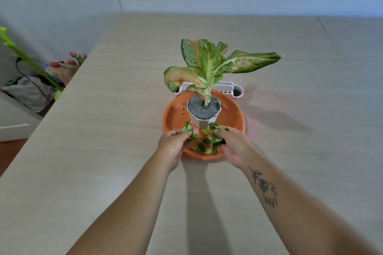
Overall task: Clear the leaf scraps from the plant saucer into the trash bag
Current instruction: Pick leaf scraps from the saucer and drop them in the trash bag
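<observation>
A: How far along?

B: Early. Both hands, the left hand point(173, 145) and right hand point(232, 147), cup loosely around the leaf scraps point(204, 143) heaped at the orange saucer point(232, 118)'s near edge.

A: Anything left?

B: A few bits left of the white pot point(204, 113); no trash bag visible.

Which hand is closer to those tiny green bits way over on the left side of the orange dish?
Left. The left hand is at the orange saucer's near-left rim, just below the small scraps. The right hand is across the white pot, in the leaf pile.
</observation>
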`<state>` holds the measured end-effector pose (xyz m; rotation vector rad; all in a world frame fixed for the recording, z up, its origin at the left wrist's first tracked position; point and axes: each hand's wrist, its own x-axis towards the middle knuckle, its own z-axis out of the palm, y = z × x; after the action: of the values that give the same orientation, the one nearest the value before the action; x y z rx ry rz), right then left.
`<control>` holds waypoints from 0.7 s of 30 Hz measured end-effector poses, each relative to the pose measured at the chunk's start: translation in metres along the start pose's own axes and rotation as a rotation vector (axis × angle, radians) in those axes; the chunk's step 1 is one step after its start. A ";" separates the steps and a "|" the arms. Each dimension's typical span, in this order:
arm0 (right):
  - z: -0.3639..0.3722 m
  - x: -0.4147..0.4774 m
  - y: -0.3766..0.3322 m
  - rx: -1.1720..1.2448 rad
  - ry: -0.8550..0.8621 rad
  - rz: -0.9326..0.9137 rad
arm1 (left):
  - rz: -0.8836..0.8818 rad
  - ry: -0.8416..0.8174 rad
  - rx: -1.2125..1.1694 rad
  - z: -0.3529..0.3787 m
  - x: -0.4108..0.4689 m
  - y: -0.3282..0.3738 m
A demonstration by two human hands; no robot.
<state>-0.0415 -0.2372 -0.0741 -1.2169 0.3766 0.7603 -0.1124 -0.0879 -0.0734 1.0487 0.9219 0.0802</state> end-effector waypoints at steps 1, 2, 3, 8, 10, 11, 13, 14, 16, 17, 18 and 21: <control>0.003 -0.002 0.001 0.044 -0.021 0.002 | 0.000 -0.017 -0.056 0.000 -0.005 0.000; 0.007 -0.003 0.002 0.075 -0.041 0.001 | -0.002 -0.026 -0.102 -0.002 -0.010 0.000; 0.010 -0.006 0.004 0.095 -0.060 -0.002 | -0.005 -0.030 -0.142 -0.004 -0.014 -0.001; 0.030 -0.018 0.012 0.138 -0.116 0.007 | 0.006 -0.053 -0.257 -0.028 -0.025 0.002; 0.041 -0.021 0.016 0.131 -0.142 0.012 | 0.021 -0.060 -0.274 -0.039 -0.029 0.006; 0.048 -0.022 0.020 0.136 -0.153 0.019 | 0.032 -0.066 -0.284 -0.045 -0.032 0.009; 0.065 -0.023 0.029 0.179 -0.183 0.046 | 0.061 -0.056 -0.312 -0.063 -0.038 0.015; 0.073 -0.024 0.033 0.192 -0.195 0.056 | 0.070 -0.044 -0.325 -0.071 -0.041 0.017; 0.098 -0.030 0.045 0.161 -0.222 0.056 | 0.086 -0.014 -0.359 -0.097 -0.047 0.022; 0.107 -0.033 0.049 0.147 -0.223 0.049 | 0.088 -0.007 -0.371 -0.105 -0.049 0.023; 0.119 -0.037 0.056 0.141 -0.227 0.050 | 0.091 0.004 -0.386 -0.118 -0.052 0.024; 0.157 -0.051 0.084 0.142 -0.266 0.076 | 0.109 0.044 -0.436 -0.165 -0.065 0.026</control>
<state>-0.1564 -0.0944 -0.0488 -0.9582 0.2532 0.9330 -0.2577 0.0125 -0.0425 0.6917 0.8380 0.3800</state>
